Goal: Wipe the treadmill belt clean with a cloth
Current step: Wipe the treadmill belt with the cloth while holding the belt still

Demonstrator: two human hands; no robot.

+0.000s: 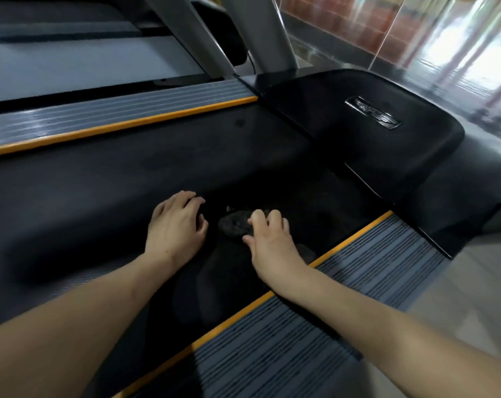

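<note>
dark treadmill belt [128,173], orange-edged side rails [315,326], tiled wall [344,21]

Both hands [220,229] on the belt [105,173] (cloth [235,224] between them), between side rails [315,326].

Two bare forearms reach over a black treadmill belt [105,179] near its front end. The left hand [176,225] rests on the belt with fingers curled downward; just beside it, the right hand [269,239] presses curled fingers onto a dark, crumpled cloth [234,225] lying on the belt. Ribbed grey side rails [315,320] edged with orange strips [123,123] flank the belt. A glossy black motor cover [344,130] bearing a metallic badge [372,112] sits ahead, with silver uprights [191,33] rising behind it and a shiny tiled floor [458,44] beyond.
</note>
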